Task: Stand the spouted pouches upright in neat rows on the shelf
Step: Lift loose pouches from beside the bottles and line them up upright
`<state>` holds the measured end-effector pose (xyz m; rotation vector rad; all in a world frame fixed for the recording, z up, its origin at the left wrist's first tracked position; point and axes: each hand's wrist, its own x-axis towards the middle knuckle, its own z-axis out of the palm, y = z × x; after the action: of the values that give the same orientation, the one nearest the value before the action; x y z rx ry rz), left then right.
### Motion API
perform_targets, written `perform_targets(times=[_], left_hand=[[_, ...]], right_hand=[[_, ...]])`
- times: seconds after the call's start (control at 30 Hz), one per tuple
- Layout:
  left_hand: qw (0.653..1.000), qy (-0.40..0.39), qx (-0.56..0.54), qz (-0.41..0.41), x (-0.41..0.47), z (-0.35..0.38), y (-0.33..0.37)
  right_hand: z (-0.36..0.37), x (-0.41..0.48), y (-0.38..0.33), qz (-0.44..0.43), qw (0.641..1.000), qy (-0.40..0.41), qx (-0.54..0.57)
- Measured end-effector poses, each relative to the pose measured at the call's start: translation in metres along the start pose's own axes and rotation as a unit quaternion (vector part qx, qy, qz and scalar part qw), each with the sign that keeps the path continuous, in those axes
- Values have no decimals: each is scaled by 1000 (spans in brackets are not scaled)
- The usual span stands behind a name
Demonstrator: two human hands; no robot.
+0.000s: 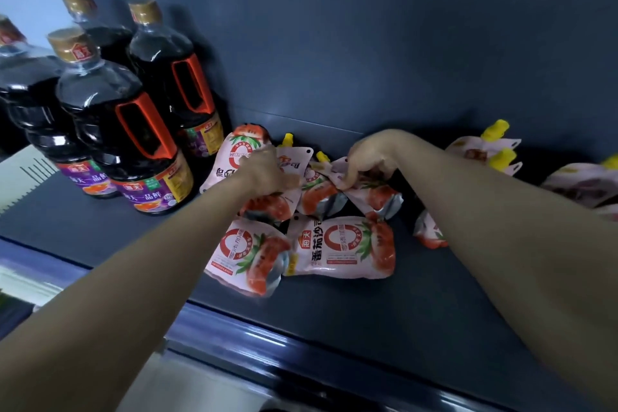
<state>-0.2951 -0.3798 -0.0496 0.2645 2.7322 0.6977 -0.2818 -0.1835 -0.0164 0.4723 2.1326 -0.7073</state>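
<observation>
Inside a grocery shop, at a display shelf in dark blue. Stocked with large soy sauce bottles, all one brand, with matching gold caps, red handles and purple labels, ranked front to back. Backed behind the bottles by a plain dark blue panel. Edged in front of the bottles with a glossy rounded rail along the lip. Heaped to the right of the bottles with spouted pouches, identical pink tomato-print packs with yellow caps, many copies of a single product, as in retail stock.
</observation>
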Motion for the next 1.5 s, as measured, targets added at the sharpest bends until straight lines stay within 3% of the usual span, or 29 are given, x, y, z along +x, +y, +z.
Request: perform_targets(times=[0.23,0.7,0.8,0.93,1.13,1.27,1.5], left_hand=[[1000,3,-11,-24,13,0,0],[967,-49,-246,-53,21,-18,-15],[961,-56,-264,-51,15,-18,-16],[969,11,-248,-15,12,-27,-16],[960,12,-277,33,-2,-32,-12],[928,-13,-370,28,-12,-40,-8],[911,70,-403,53,-44,-64,-1]], right_hand=[[1,1,1,-16,996,56,68],[17,-32,-22,-80,977,167,102],[19,-39,-24,-117,959,219,136],[25,-52,-30,-145,946,252,147],[32,-67,-25,-165,912,343,150],[34,-75,-20,-180,869,415,202],[38,-106,-28,-214,853,408,246]])
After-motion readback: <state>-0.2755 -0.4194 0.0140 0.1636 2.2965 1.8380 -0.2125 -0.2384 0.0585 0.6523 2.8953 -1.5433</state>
